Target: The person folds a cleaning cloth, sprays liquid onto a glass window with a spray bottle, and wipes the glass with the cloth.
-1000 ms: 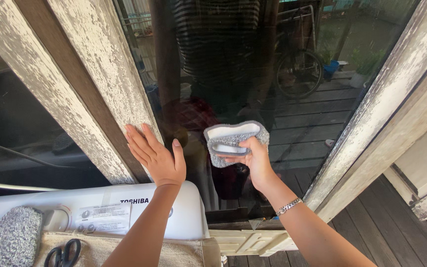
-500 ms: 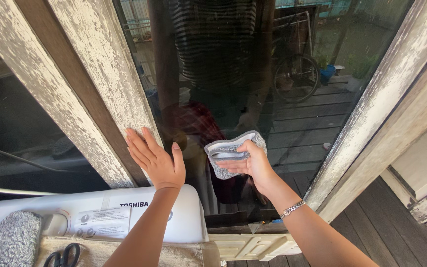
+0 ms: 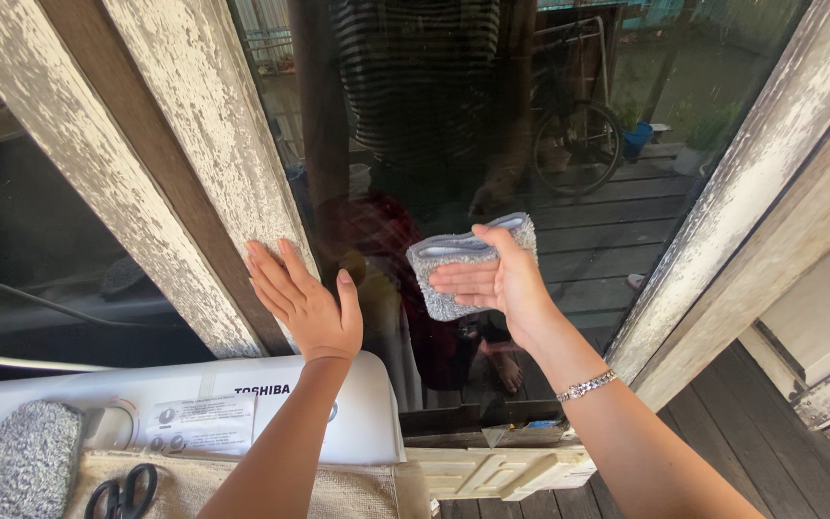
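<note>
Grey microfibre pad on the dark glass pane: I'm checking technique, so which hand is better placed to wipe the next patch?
Probably the right hand: it presses the grey microfibre pad against the dark glass pane, while the left hand lies flat on the peeling white wooden frame.

The pad (image 3: 458, 274) looks like grey, nubbly cloth. The window frame (image 3: 194, 163) is rough wood with white paint flaking off. The glass (image 3: 549, 106) is smooth and glossy, throwing reflections. The washing machine (image 3: 242, 399) is smooth white plastic. The scissors (image 3: 122, 495) have matt black handles.
</note>
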